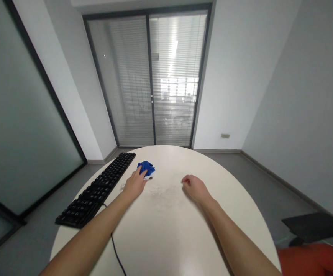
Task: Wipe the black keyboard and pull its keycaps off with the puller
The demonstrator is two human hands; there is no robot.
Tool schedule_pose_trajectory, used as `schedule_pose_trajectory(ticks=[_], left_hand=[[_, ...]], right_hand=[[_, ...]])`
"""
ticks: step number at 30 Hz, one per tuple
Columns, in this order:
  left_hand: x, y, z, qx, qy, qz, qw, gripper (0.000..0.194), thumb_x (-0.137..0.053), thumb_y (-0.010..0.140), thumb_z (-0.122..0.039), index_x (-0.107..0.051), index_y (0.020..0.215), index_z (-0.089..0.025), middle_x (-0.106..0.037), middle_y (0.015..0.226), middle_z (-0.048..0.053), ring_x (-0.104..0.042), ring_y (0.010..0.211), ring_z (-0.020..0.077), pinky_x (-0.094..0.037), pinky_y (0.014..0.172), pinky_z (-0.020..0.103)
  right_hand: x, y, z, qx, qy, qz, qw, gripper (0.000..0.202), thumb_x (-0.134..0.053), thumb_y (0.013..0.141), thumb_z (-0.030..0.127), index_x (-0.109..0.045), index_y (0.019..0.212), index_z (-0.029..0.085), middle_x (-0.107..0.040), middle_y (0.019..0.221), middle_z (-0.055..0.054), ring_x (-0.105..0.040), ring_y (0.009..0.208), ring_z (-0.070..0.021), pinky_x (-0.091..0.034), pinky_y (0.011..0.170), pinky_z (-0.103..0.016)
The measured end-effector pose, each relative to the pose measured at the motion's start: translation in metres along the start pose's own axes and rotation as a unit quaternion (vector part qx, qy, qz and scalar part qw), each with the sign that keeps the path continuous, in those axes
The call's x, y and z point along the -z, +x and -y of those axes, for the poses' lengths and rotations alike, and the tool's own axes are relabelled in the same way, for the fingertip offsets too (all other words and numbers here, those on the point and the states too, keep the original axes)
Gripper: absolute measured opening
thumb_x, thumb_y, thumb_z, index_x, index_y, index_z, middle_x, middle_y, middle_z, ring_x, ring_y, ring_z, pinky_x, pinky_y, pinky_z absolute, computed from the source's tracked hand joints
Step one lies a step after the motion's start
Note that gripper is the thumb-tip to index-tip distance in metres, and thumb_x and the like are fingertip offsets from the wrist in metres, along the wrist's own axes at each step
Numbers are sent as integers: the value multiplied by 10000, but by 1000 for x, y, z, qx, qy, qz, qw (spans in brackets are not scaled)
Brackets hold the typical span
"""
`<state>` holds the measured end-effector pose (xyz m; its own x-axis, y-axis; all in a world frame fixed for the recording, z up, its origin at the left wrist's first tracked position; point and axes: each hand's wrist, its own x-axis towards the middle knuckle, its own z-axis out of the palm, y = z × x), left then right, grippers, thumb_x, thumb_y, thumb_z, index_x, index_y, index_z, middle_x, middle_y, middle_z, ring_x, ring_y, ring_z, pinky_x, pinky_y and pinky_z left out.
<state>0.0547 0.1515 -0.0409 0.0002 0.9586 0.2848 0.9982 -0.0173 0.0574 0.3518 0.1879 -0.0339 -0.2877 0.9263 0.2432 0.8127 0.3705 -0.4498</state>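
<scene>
On the round white table (166,241), my left hand (135,183) has its fingers over the near left edge of a crumpled blue cloth (146,166) and grips it against the tabletop. A white patch shows at the cloth's lower edge. My right hand (195,187) rests on the table to the right, its fingers curled into a loose fist with nothing visible in them. Between the two hands, a faint grey smudge (163,196) marks the white surface.
A black keyboard (100,189) lies slantwise along the table's left edge, its cable (115,249) running toward me under my left forearm. Low on the right are a dark flat object (312,226) and something red (312,260). Glass panels with blinds (151,84) stand beyond the table.
</scene>
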Motion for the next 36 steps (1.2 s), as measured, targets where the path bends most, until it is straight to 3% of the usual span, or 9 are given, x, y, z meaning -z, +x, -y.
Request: schedule_pose_trajectory(ticks=[6,13,18,20,22,26,29,32,36], left_hand=[[0,7,27,81,61,-32,994,434,-512,944,-292,-526,1366,-191,-373,1521,163,-525,1242,307,-479,986,400],[-5,12,38,78,33,-36,996,456,-484,936,-253,-515,1377,-144,-361,1526,187,-527,1267,302,-410,1067,402],[0,9,13,125,43,-75,988,520,-519,841,-139,-517,1360,-105,-296,1562,222,-268,1446,389,-215,1165,537],[2,6,-5,101,12,-74,992,627,-556,794,-124,-457,1413,-108,-222,1599,207,-174,1481,382,-186,1184,518],[0,0,-23,31,-38,-48,998,628,-559,823,-180,-432,1432,-97,-215,1605,198,-188,1486,341,-207,1194,459],[-11,-12,-40,-33,-96,-9,995,510,-464,923,-270,-475,1410,-117,-391,1538,156,-342,1432,267,-255,1187,413],[-17,-15,-37,-38,-109,10,993,447,-414,961,-306,-562,1343,-126,-493,1470,146,-436,1372,255,-302,1166,413],[-17,-15,-31,-60,-110,17,992,449,-425,964,-341,-582,1332,-136,-504,1462,143,-459,1353,259,-330,1148,412],[-17,-15,-30,-64,-103,16,992,459,-422,969,-363,-564,1353,-155,-479,1484,137,-425,1381,268,-314,1157,428]], right_hand=[[-7,3,-8,18,-7,-11,1000,287,-498,850,157,-709,1043,175,-701,1082,-88,-604,1040,-210,-407,913,-288],[-13,4,-19,41,-13,-21,999,380,-492,912,243,-619,1252,132,-629,1274,-125,-545,1198,-223,-371,1049,-311],[-16,5,-19,46,-64,-3,997,454,-454,961,350,-570,1334,118,-556,1387,-157,-475,1305,-239,-309,1115,-352],[-17,5,-17,37,-89,17,995,513,-443,967,420,-535,1384,134,-498,1455,-160,-409,1369,-263,-268,1139,-392],[-18,3,-14,26,-106,39,993,575,-427,966,491,-492,1431,159,-426,1519,-152,-331,1424,-290,-228,1153,-435],[-17,1,-10,9,-118,61,991,640,-397,957,569,-433,1475,194,-342,1575,-131,-258,1462,-305,-185,1163,-465],[-17,3,-7,-4,-126,73,989,650,-376,958,575,-422,1479,190,-328,1582,-128,-243,1469,-309,-172,1168,-469],[-20,5,-3,-20,-130,96,987,697,-378,944,605,-414,1482,163,-317,1583,-147,-226,1472,-335,-163,1168,-490],[-24,4,1,-18,-136,64,988,734,-379,929,647,-426,1466,150,-314,1578,-173,-214,1472,-340,-134,1169,-518]])
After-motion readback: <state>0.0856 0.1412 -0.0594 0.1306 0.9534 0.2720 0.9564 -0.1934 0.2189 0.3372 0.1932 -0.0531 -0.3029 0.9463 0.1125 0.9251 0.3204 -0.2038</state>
